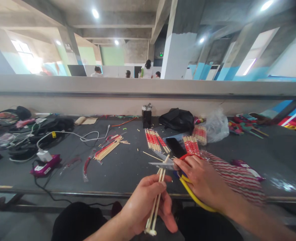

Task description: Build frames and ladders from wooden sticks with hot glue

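Observation:
My left hand (150,197) is closed around a few pale wooden chopsticks (156,207) that point up and away from me, with a small whitish lump at their lower end. My right hand (200,177) grips a pair of scissors (163,164) with red and yellow handles. The metal blades reach left across the upper part of the chopsticks; whether they touch the wood I cannot tell. Just beyond the blades, a loose stick (151,155) lies on the dark table (128,167). Wrapped chopsticks with red bands (153,140) lie farther back, beside a black phone (175,147).
At left lie more chopsticks (109,147), a purple power strip (46,165) with a white cable, and tangled cords. A black cup (146,117), a black bag (176,119) and a clear plastic bag (217,125) stand behind. Striped cloth (235,174) lies right of my hand.

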The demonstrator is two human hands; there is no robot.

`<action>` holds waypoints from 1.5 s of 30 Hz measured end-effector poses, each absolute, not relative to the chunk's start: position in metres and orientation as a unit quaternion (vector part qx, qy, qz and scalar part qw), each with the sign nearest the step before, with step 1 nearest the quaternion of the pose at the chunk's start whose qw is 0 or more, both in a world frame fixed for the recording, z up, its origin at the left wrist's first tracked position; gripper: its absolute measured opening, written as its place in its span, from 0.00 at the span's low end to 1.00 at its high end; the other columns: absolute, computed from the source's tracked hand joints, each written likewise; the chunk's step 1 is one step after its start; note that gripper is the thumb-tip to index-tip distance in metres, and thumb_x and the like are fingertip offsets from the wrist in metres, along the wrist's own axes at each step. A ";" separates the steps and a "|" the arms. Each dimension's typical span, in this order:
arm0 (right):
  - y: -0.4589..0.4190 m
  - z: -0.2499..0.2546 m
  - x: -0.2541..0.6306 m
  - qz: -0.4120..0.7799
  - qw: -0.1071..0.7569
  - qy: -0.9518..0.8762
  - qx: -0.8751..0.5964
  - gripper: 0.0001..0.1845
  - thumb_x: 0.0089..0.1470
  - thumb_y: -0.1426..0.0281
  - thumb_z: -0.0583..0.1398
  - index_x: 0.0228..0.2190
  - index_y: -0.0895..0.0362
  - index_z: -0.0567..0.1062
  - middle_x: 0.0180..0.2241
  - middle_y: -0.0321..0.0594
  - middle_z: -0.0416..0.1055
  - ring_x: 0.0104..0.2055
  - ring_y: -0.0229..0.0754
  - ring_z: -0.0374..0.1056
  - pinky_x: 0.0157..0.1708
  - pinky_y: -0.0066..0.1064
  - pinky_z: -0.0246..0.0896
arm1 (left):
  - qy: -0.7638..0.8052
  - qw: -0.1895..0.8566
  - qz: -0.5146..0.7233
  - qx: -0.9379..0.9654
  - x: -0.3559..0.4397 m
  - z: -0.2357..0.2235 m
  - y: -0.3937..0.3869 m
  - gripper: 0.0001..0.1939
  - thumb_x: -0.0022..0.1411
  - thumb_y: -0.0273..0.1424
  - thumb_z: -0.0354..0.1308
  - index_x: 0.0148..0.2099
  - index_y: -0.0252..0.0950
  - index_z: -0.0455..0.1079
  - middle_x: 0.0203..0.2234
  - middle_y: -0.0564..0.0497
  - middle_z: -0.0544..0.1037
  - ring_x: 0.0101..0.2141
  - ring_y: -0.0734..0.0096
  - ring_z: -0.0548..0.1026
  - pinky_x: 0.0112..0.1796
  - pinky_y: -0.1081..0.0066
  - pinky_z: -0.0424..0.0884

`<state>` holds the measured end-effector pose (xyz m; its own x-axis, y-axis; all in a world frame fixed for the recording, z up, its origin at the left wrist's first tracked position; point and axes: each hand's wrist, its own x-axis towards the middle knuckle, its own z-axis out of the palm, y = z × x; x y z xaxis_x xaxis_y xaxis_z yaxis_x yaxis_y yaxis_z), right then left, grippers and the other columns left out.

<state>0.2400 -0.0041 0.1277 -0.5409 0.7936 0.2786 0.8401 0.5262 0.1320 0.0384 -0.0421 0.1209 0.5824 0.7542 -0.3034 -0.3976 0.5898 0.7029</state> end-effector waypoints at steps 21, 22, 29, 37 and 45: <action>-0.005 0.120 0.239 -0.088 0.065 -0.879 -0.465 0.22 0.50 0.75 0.55 0.49 0.58 0.67 0.35 0.44 0.66 0.39 0.46 0.64 0.38 0.36 0.60 | 0.322 0.828 0.340 0.309 0.038 0.123 -0.047 0.26 0.58 0.34 0.49 0.58 0.30 0.56 0.11 0.55 0.69 0.13 0.64 0.73 0.15 0.77 0.64; -0.005 0.120 0.239 -0.085 0.065 -0.879 -0.464 0.22 0.50 0.75 0.55 0.49 0.58 0.67 0.35 0.44 0.67 0.38 0.46 0.64 0.38 0.35 0.60 | 0.325 0.827 0.341 0.307 0.038 0.123 -0.047 0.27 0.58 0.34 0.49 0.58 0.29 0.55 0.11 0.55 0.69 0.13 0.64 0.73 0.16 0.77 0.64; -0.005 0.120 0.238 -0.076 0.068 -0.879 -0.466 0.22 0.50 0.76 0.55 0.48 0.58 0.68 0.35 0.44 0.67 0.36 0.45 0.65 0.37 0.34 0.61 | 0.330 0.824 0.345 0.307 0.038 0.123 -0.047 0.27 0.58 0.33 0.48 0.58 0.29 0.55 0.11 0.54 0.69 0.13 0.64 0.72 0.16 0.75 0.65; -0.003 0.116 0.239 -0.083 0.068 -0.883 -0.456 0.24 0.52 0.74 0.54 0.51 0.62 0.67 0.35 0.48 0.69 0.36 0.45 0.67 0.37 0.35 0.64 | 0.322 0.826 0.348 0.304 0.037 0.119 -0.046 0.29 0.57 0.34 0.50 0.59 0.29 0.54 0.11 0.55 0.69 0.13 0.64 0.73 0.16 0.75 0.65; 0.001 0.118 0.238 -0.094 0.060 -0.885 -0.452 0.24 0.51 0.74 0.55 0.52 0.63 0.67 0.34 0.47 0.69 0.36 0.46 0.68 0.36 0.36 0.64 | 0.321 0.825 0.359 0.296 0.037 0.116 -0.045 0.28 0.57 0.34 0.50 0.58 0.28 0.55 0.11 0.54 0.70 0.13 0.64 0.73 0.15 0.75 0.66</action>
<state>0.2378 0.0007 0.1182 -0.5850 0.7884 0.1905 0.8108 0.5745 0.1123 0.0367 -0.0450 0.1159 0.5358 0.7830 -0.3159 -0.4027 0.5659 0.7195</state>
